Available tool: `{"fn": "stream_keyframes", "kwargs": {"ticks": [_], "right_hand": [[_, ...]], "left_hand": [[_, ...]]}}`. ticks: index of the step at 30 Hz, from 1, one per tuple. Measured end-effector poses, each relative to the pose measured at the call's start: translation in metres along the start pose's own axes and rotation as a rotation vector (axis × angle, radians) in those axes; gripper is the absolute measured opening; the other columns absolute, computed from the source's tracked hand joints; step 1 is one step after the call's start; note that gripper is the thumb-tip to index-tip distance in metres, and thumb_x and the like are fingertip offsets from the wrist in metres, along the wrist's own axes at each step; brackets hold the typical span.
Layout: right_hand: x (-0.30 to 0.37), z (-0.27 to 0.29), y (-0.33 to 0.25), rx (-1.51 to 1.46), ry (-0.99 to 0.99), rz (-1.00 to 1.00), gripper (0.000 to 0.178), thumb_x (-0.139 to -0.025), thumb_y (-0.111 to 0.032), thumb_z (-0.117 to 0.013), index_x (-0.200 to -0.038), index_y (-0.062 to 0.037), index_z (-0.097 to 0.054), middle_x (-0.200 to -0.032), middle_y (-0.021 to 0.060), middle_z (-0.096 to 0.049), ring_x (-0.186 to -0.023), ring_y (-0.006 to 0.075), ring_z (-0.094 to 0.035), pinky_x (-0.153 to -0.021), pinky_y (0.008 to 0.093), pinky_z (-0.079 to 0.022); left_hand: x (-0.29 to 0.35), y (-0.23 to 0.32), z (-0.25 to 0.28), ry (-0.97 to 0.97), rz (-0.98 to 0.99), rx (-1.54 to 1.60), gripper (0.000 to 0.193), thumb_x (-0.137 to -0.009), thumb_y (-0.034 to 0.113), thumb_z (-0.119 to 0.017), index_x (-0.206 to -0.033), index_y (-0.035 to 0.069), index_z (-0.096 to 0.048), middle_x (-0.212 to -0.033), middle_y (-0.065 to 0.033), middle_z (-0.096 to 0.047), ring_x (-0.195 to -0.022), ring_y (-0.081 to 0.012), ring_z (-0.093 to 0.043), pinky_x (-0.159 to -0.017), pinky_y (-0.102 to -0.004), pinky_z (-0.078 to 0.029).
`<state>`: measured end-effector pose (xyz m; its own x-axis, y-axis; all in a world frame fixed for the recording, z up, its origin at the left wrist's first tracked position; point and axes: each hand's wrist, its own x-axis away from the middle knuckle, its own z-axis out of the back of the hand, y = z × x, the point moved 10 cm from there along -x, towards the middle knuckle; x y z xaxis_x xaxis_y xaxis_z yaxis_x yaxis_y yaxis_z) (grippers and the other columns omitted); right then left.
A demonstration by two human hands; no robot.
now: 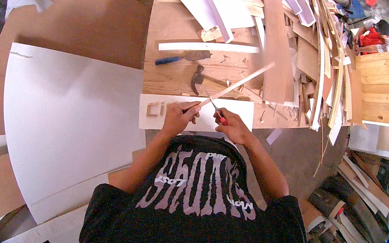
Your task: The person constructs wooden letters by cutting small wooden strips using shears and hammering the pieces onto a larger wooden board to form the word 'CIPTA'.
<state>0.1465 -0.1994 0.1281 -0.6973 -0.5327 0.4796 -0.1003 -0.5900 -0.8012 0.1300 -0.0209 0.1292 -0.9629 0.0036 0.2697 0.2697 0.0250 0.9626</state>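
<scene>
My left hand is closed round a thin wooden strip, which slants up and away to the right. In my right hand is a red-handled cutting tool. Its narrow metal tip meets the strip just beyond my left fingers; whether it is a knife or scissors I cannot make out. Both hands are over a white panel at the bench's near edge. Short wooden pieces lie on that panel, left of my left hand, set in angular shapes.
Beyond the panel lie a hammer and a blue-handled tool with a broad dark blade. Offcuts heap up at the back and right of the bench. A large white sheet is at left. Another person is at far right.
</scene>
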Motion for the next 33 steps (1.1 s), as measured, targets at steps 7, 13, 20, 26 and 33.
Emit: {"fn": "stream_keyframes", "kwargs": {"ticks": [7, 13, 20, 26, 33], "right_hand": [[0.002, 0.019, 0.014, -0.004, -0.010, -0.014, 0.039, -0.076, -0.012, -0.070, -0.111, -0.0013, -0.054, -0.094, 0.0119, -0.062, -0.090, 0.0252, -0.061, -0.086, 0.0376, -0.049], [0.010, 0.043, 0.031, 0.038, 0.081, 0.046, 0.035, -0.079, -0.013, -0.068, -0.108, -0.0013, -0.055, -0.084, 0.0153, -0.062, -0.080, 0.0311, -0.063, -0.077, 0.0424, -0.051], [0.016, 0.068, 0.051, 0.058, 0.102, 0.002, 0.024, -0.080, -0.014, -0.065, -0.096, -0.0016, -0.052, -0.081, 0.0186, -0.062, -0.077, 0.0366, -0.063, -0.073, 0.0467, -0.049], [0.003, 0.079, 0.077, 0.134, 0.073, 0.013, 0.022, -0.078, -0.019, -0.064, -0.089, -0.0012, -0.058, -0.081, 0.0222, -0.065, -0.079, 0.0395, -0.064, -0.074, 0.0479, -0.050], [-0.025, 0.086, 0.107, 0.204, 0.022, 0.043, 0.025, -0.080, -0.026, -0.064, -0.083, -0.0014, -0.063, -0.078, 0.0212, -0.068, -0.073, 0.0376, -0.067, -0.073, 0.0470, -0.053]], "left_hand": [[-0.006, 0.009, -0.023, 0.040, 0.006, -0.014, 0.028, -0.097, 0.019, -0.067, -0.112, -0.003, -0.073, -0.073, -0.0047, -0.067, -0.058, -0.0100, -0.060, -0.054, -0.0251, -0.050], [-0.020, 0.016, -0.047, 0.027, 0.038, -0.132, 0.026, -0.096, 0.019, -0.069, -0.108, -0.004, -0.074, -0.072, -0.0043, -0.067, -0.057, -0.0098, -0.059, -0.053, -0.0256, -0.050], [-0.038, 0.033, -0.080, -0.014, -0.001, -0.262, 0.022, -0.095, 0.018, -0.069, -0.101, -0.002, -0.076, -0.069, -0.0036, -0.067, -0.056, -0.0089, -0.059, -0.052, -0.0261, -0.048], [-0.052, 0.008, -0.092, 0.006, 0.036, -0.366, 0.020, -0.095, 0.017, -0.068, -0.103, 0.002, -0.077, -0.070, -0.0041, -0.068, -0.054, -0.0089, -0.059, -0.051, -0.0271, -0.047], [-0.068, -0.030, -0.102, 0.096, 0.097, -0.071, 0.022, -0.097, 0.019, -0.066, -0.100, 0.000, -0.077, -0.070, -0.0032, -0.068, -0.054, -0.0088, -0.058, -0.051, -0.0272, -0.047]]}}
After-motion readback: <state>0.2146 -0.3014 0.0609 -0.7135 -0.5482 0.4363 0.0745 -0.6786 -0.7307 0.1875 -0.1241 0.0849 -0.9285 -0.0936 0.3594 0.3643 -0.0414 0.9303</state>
